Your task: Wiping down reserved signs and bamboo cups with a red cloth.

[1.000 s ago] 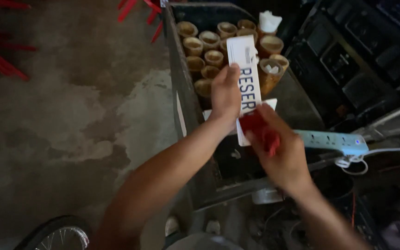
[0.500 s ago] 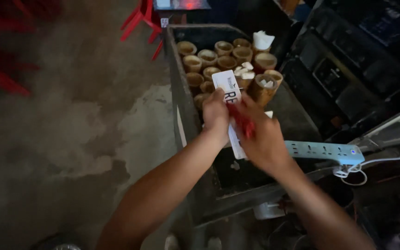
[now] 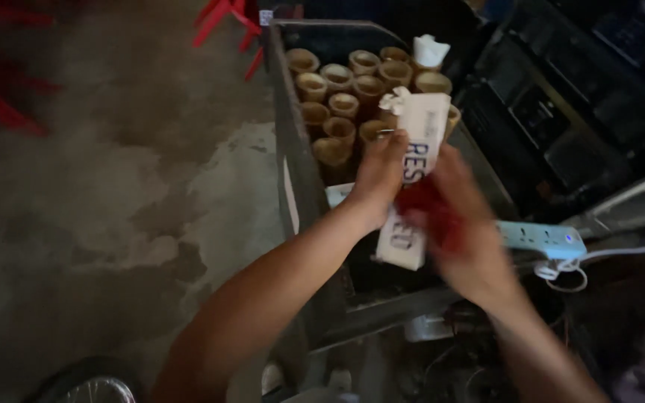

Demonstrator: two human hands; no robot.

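Note:
My left hand (image 3: 376, 177) grips a long white sign (image 3: 415, 142) with blue lettering, holding it upright over a grey metal box (image 3: 291, 149). My right hand (image 3: 463, 231), blurred by motion, presses a red cloth (image 3: 428, 213) against the face of the sign. Behind the sign, inside the box, stand several brown bamboo cups (image 3: 337, 82), some with white paper napkins (image 3: 428, 51) in them.
A light blue power strip (image 3: 540, 239) with a white cable (image 3: 606, 257) lies to the right of the box. Dark equipment cases (image 3: 561, 112) fill the right side. Red chair legs (image 3: 225, 19) stand on the stained concrete floor (image 3: 113, 172). A wheel (image 3: 91, 384) shows at the bottom left.
The sign has tilted and shifted slightly right, while my right hand moves the red cloth across it, now lower on its face. The view has shifted a little.

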